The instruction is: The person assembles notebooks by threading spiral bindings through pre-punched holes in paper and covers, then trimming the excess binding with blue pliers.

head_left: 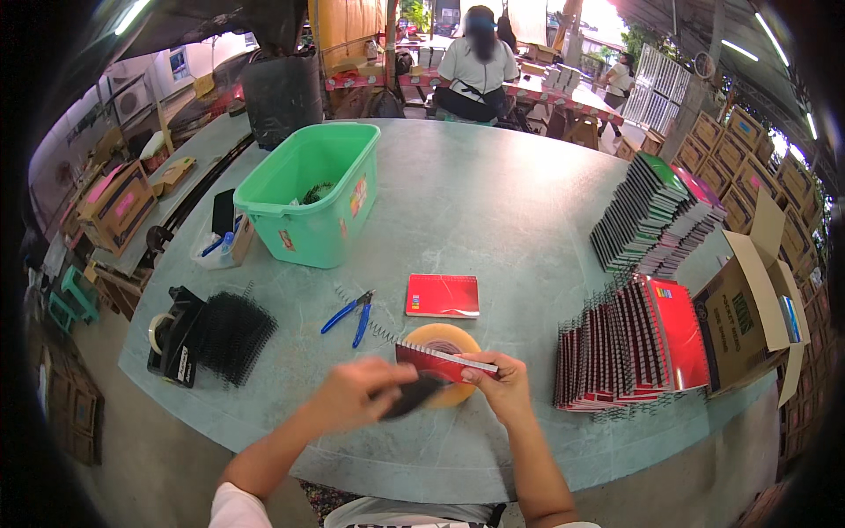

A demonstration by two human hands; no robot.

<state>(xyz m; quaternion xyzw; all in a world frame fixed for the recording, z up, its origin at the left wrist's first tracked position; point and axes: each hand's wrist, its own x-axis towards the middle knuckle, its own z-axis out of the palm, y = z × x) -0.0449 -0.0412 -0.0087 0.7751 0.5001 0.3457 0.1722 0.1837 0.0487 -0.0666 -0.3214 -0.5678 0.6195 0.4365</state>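
My right hand [503, 385] pinches the right end of a small red notebook [431, 359], held tilted above the table. A dark wire coil [383, 332] sticks out past the notebook's left end. My left hand [359, 392], smeared by motion, is close to the notebook's lower left side; its grip cannot be made out. Beside its fingers is a blurred dark object [412, 398] whose kind I cannot tell. Under the notebook lies a yellowish ring, like a tape roll [453, 398]. Another red notebook [443, 296] lies flat just beyond. Blue-handled cutting pliers [352, 315] rest to the left, jaws pointing away.
Left are black wire coils [236, 336], a tape dispenser [174, 339], a green tub [304, 220] and a small container with pens [223, 246]. Right stand coil-bound red notebooks [616, 352], green and purple notebooks [647, 216] and an open carton [746, 308]. Other people are beyond the table [466, 202].
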